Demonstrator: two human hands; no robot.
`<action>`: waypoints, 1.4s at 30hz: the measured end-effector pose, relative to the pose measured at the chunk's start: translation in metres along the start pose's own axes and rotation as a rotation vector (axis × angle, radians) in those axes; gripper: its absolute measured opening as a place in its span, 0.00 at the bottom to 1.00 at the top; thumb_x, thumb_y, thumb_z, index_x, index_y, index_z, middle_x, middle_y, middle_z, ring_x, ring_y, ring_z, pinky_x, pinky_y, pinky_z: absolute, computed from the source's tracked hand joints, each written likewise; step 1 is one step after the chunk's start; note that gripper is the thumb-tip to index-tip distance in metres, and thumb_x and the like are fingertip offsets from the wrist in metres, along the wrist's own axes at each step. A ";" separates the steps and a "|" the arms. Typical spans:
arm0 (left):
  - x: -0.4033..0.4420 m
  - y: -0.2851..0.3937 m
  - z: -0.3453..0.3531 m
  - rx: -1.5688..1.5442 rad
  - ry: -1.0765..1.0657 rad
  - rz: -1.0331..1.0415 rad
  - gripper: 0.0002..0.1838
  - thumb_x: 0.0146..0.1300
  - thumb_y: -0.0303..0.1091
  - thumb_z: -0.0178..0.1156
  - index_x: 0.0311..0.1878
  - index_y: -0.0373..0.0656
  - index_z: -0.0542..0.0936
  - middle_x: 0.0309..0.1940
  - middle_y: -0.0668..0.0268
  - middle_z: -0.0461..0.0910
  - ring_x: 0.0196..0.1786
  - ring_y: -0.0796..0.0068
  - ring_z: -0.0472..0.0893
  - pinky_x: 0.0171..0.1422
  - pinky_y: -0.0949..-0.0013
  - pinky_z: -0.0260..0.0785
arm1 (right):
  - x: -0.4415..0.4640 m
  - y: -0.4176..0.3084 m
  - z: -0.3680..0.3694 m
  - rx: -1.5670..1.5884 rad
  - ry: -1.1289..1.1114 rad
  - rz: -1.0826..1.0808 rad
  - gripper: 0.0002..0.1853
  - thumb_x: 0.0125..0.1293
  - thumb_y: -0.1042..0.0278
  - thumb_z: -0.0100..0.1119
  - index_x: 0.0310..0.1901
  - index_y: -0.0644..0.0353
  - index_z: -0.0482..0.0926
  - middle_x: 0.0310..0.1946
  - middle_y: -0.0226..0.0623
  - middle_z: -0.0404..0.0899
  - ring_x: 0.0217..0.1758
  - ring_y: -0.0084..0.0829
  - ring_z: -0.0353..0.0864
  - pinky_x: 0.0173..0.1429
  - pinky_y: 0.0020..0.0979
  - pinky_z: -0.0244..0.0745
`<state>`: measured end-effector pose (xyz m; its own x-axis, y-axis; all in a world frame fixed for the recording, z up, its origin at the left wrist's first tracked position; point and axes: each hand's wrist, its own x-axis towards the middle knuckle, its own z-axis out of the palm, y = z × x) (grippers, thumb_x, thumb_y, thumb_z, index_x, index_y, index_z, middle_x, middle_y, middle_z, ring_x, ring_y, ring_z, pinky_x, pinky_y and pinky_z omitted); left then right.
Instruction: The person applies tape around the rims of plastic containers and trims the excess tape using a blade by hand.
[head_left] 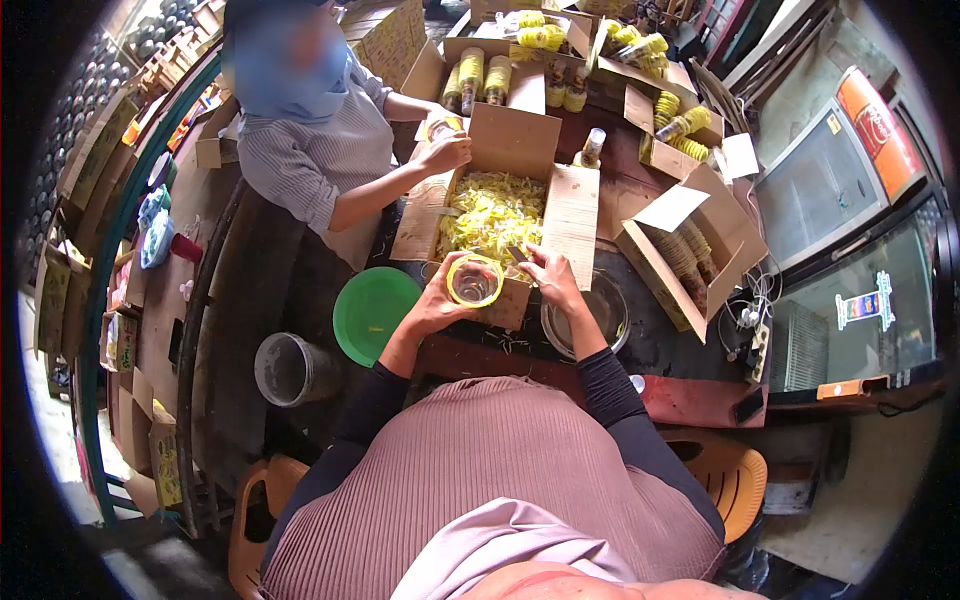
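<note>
My left hand (435, 306) is wrapped round a clear cup with a yellow rim (474, 280), its open top facing me. To its right, my right hand (553, 279) pinches a small dark flat tool (518, 256) beside the cup. Just beyond both hands, an open cardboard box (570, 222) holds a heap of yellow strips (490, 212). A round metal tray (612, 310) lies partly under my right forearm, and a green round tray (375, 315) is left of my left hand.
Across the table at the left, a co-worker (330, 150) holds another yellow-rimmed cup (443, 127). A grey bucket (290, 370) stands at the lower left. Boxes of stacked yellow cups (485, 78) fill the back; an open box (690, 250) stands right, near cables.
</note>
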<state>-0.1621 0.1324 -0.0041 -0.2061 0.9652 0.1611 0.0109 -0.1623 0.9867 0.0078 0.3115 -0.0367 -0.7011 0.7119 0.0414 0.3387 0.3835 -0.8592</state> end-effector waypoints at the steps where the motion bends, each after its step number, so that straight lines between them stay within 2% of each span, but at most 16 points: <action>1: -0.002 0.002 0.002 -0.062 0.003 -0.001 0.38 0.45 0.24 0.70 0.62 0.40 0.64 0.52 0.66 0.75 0.54 0.78 0.75 0.64 0.71 0.65 | 0.003 0.003 0.003 -0.062 0.023 -0.025 0.23 0.58 0.68 0.64 0.55 0.65 0.76 0.28 0.40 0.82 0.28 0.29 0.79 0.36 0.31 0.72; 5: -0.009 0.006 0.008 -0.147 -0.035 -0.074 0.36 0.49 0.24 0.66 0.62 0.41 0.61 0.52 0.65 0.74 0.56 0.78 0.74 0.64 0.72 0.64 | 0.015 0.024 0.017 -0.014 0.120 -0.071 0.20 0.59 0.67 0.64 0.53 0.64 0.78 0.32 0.44 0.83 0.34 0.30 0.82 0.41 0.30 0.75; 7: -0.011 0.004 0.010 -0.120 -0.027 -0.066 0.34 0.50 0.26 0.67 0.60 0.42 0.62 0.50 0.66 0.73 0.55 0.78 0.74 0.63 0.71 0.66 | 0.019 0.019 0.016 -0.115 0.077 0.030 0.17 0.58 0.69 0.63 0.49 0.65 0.79 0.32 0.45 0.84 0.35 0.32 0.84 0.42 0.30 0.76; 9: -0.012 0.005 0.013 -0.165 -0.069 -0.056 0.34 0.50 0.27 0.69 0.59 0.42 0.62 0.49 0.64 0.72 0.55 0.72 0.74 0.65 0.67 0.64 | 0.019 0.019 0.018 -0.087 0.109 0.006 0.16 0.57 0.72 0.64 0.48 0.65 0.79 0.32 0.43 0.83 0.35 0.32 0.83 0.42 0.30 0.76; 11: -0.014 0.001 0.018 -0.194 -0.039 -0.047 0.33 0.50 0.26 0.70 0.58 0.42 0.64 0.48 0.65 0.72 0.52 0.74 0.75 0.62 0.68 0.66 | 0.012 0.002 0.016 -0.044 0.200 -0.003 0.17 0.54 0.75 0.64 0.47 0.61 0.78 0.30 0.44 0.82 0.34 0.38 0.84 0.39 0.34 0.75; 14: -0.016 0.003 0.023 -0.189 0.083 -0.127 0.31 0.50 0.25 0.71 0.56 0.42 0.66 0.46 0.67 0.72 0.50 0.75 0.75 0.59 0.69 0.67 | 0.004 -0.004 0.015 -0.034 0.193 -0.022 0.15 0.54 0.78 0.63 0.45 0.62 0.76 0.27 0.41 0.80 0.33 0.36 0.83 0.39 0.33 0.76; 17: -0.013 -0.011 0.023 -0.139 0.160 -0.057 0.30 0.51 0.25 0.71 0.54 0.42 0.66 0.44 0.68 0.73 0.49 0.77 0.75 0.58 0.70 0.67 | -0.006 -0.009 0.020 0.123 0.252 -0.104 0.10 0.56 0.79 0.61 0.41 0.64 0.76 0.27 0.40 0.79 0.33 0.33 0.82 0.39 0.32 0.76; 18: -0.012 -0.013 0.023 -0.019 0.211 0.004 0.29 0.51 0.26 0.71 0.53 0.42 0.66 0.43 0.68 0.73 0.49 0.77 0.75 0.57 0.70 0.68 | -0.012 -0.014 0.019 0.095 0.261 -0.115 0.08 0.57 0.80 0.60 0.39 0.64 0.77 0.29 0.40 0.79 0.33 0.32 0.82 0.39 0.31 0.77; 19: -0.011 -0.013 0.025 0.101 0.263 0.064 0.28 0.51 0.26 0.72 0.52 0.42 0.66 0.42 0.68 0.73 0.49 0.78 0.74 0.57 0.71 0.68 | -0.017 -0.018 0.021 0.075 0.283 -0.152 0.06 0.57 0.80 0.60 0.38 0.63 0.78 0.33 0.40 0.78 0.34 0.32 0.82 0.40 0.31 0.77; 23: -0.005 -0.013 0.033 0.000 0.358 0.008 0.26 0.49 0.28 0.73 0.47 0.42 0.67 0.40 0.67 0.75 0.49 0.79 0.75 0.55 0.72 0.70 | -0.050 -0.057 0.016 -0.032 0.327 -0.167 0.06 0.57 0.80 0.59 0.37 0.63 0.78 0.32 0.38 0.75 0.30 0.32 0.78 0.37 0.33 0.74; 24: -0.004 -0.006 0.034 0.143 0.359 0.018 0.26 0.49 0.27 0.73 0.48 0.42 0.67 0.41 0.67 0.74 0.49 0.77 0.76 0.55 0.70 0.71 | -0.057 -0.061 0.016 -0.056 0.354 -0.218 0.05 0.56 0.79 0.62 0.36 0.63 0.78 0.30 0.38 0.74 0.29 0.31 0.76 0.36 0.33 0.72; 30: 0.004 -0.011 0.044 0.103 0.372 0.042 0.28 0.49 0.26 0.72 0.50 0.42 0.67 0.43 0.67 0.72 0.48 0.76 0.76 0.55 0.70 0.71 | -0.071 -0.070 0.019 -0.056 0.461 -0.388 0.06 0.55 0.77 0.66 0.33 0.61 0.79 0.28 0.37 0.72 0.28 0.33 0.75 0.34 0.33 0.72; 33: 0.007 -0.016 0.047 0.141 0.343 0.062 0.27 0.49 0.27 0.71 0.51 0.42 0.68 0.42 0.68 0.72 0.47 0.76 0.76 0.54 0.70 0.71 | -0.071 -0.073 0.018 -0.063 0.443 -0.404 0.06 0.54 0.79 0.66 0.31 0.64 0.77 0.28 0.39 0.72 0.28 0.33 0.75 0.33 0.33 0.71; 40: 0.010 -0.021 0.053 0.121 0.370 -0.003 0.24 0.50 0.29 0.71 0.48 0.42 0.68 0.40 0.69 0.72 0.44 0.78 0.76 0.50 0.72 0.71 | -0.065 -0.067 0.023 -0.145 0.475 -0.335 0.05 0.55 0.76 0.65 0.30 0.62 0.77 0.27 0.38 0.71 0.27 0.34 0.75 0.32 0.35 0.71; 42: 0.012 -0.025 0.053 0.141 0.391 0.001 0.24 0.51 0.30 0.71 0.47 0.42 0.68 0.38 0.70 0.72 0.42 0.80 0.75 0.47 0.74 0.71 | -0.061 -0.061 0.024 -0.278 0.437 -0.381 0.04 0.57 0.76 0.64 0.31 0.62 0.77 0.27 0.38 0.71 0.27 0.35 0.75 0.31 0.36 0.71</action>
<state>-0.1135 0.1591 -0.0253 -0.5619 0.8099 0.1681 0.1399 -0.1073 0.9843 0.0147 0.2307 0.0012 -0.5040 0.6474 0.5717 0.3074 0.7531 -0.5817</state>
